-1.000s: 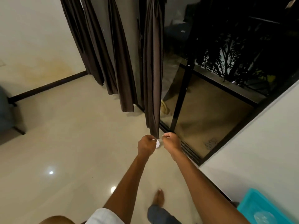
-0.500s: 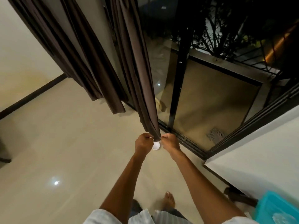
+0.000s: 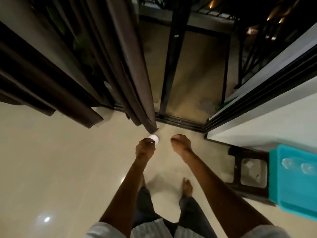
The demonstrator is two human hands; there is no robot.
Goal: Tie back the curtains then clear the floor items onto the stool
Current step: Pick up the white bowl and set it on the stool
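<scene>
Both hands (image 3: 163, 146) below curtain (image 3: 137, 79) (hem loose)

Single head-worn wide-angle view, looking steeply down and forward over both forearms at the floor (image 3: 51, 160), curtain (image 3: 137, 93) hem and sliding door track (image 3: 180, 121) close ahead.

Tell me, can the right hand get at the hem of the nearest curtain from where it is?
Probably yes. The right hand sits curled just below and right of the curtain hem, with only bare floor between them. The left hand is off to the side.
</scene>
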